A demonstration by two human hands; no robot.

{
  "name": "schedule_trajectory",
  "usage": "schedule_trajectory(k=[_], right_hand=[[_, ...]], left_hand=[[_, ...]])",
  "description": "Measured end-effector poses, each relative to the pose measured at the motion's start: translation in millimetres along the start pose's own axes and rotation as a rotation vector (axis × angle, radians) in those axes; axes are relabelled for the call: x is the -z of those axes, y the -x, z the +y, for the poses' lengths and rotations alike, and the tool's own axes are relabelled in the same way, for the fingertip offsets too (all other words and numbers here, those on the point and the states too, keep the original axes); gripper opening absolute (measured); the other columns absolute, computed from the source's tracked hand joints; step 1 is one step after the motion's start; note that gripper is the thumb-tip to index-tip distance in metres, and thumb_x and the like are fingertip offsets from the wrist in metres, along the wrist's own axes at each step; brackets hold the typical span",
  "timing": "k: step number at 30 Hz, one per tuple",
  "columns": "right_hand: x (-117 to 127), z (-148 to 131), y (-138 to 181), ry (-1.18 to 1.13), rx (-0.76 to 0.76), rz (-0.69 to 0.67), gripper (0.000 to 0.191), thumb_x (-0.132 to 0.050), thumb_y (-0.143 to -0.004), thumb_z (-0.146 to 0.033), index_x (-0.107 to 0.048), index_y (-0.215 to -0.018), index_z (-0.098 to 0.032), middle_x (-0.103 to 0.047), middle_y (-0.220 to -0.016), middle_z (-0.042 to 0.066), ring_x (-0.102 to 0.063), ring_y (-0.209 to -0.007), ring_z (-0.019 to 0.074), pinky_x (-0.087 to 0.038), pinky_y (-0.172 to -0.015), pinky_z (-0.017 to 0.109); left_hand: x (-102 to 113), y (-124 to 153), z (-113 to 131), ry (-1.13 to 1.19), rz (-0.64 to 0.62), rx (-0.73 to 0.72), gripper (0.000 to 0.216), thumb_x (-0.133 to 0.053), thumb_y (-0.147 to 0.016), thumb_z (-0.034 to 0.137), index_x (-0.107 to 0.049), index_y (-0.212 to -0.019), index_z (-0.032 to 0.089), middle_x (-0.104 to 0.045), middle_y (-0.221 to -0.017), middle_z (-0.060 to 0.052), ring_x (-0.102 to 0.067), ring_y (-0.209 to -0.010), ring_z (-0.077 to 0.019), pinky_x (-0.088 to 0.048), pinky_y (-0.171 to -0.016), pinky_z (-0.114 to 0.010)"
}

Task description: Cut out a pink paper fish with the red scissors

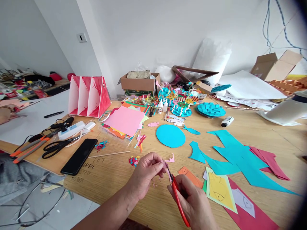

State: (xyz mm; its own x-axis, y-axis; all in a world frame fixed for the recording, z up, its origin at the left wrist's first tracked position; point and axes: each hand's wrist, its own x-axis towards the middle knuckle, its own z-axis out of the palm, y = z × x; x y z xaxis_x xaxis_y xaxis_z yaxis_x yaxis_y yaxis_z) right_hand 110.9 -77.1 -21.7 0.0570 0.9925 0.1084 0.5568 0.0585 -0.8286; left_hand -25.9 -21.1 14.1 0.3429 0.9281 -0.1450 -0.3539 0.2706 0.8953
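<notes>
My left hand (150, 172) pinches a small piece of pink paper (169, 174) close to the table. In my right hand (195, 201) are red-handled scissors (177, 198), their blades pointing up-left and meeting the paper by my left fingertips. My fingers cover part of the paper. Tiny pink scraps (155, 185) lie below, and a bent pink offcut (170, 158) is just behind my hands. To the right rest an orange paper with a fish drawing (190, 175) and a yellow sheet with a drawn fish (217, 188). Farther back lies a blue paper oval (170, 135).
Blue paper offcuts (240, 155) and red paper (249, 214) spread over the right side. At left are a phone (79, 156), black scissors (57, 147) and a power strip (72, 130). Pink sheets (126, 119), glue bottles (160, 107) and a cardboard box (140, 83) stand behind.
</notes>
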Motion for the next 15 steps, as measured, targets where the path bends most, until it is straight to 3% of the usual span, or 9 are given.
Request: schedule_trajectory(k=[15], right_hand=[[-1.7, 3.2, 2.3, 0.0, 0.005, -0.037, 0.029, -0.048, -0.08, -0.044, -0.042, -0.064, -0.021, -0.033, -0.051, -0.007, -0.032, -0.047, 0.0113, -0.027, -0.044, 0.021]], left_hand=[[7.1, 2.3, -6.0, -0.028, -0.013, 0.02, 0.011, -0.058, -0.076, 0.024, -0.054, -0.073, 0.014, -0.054, -0.068, 0.0, -0.048, -0.062, -0.0091, -0.038, -0.058, -0.021]])
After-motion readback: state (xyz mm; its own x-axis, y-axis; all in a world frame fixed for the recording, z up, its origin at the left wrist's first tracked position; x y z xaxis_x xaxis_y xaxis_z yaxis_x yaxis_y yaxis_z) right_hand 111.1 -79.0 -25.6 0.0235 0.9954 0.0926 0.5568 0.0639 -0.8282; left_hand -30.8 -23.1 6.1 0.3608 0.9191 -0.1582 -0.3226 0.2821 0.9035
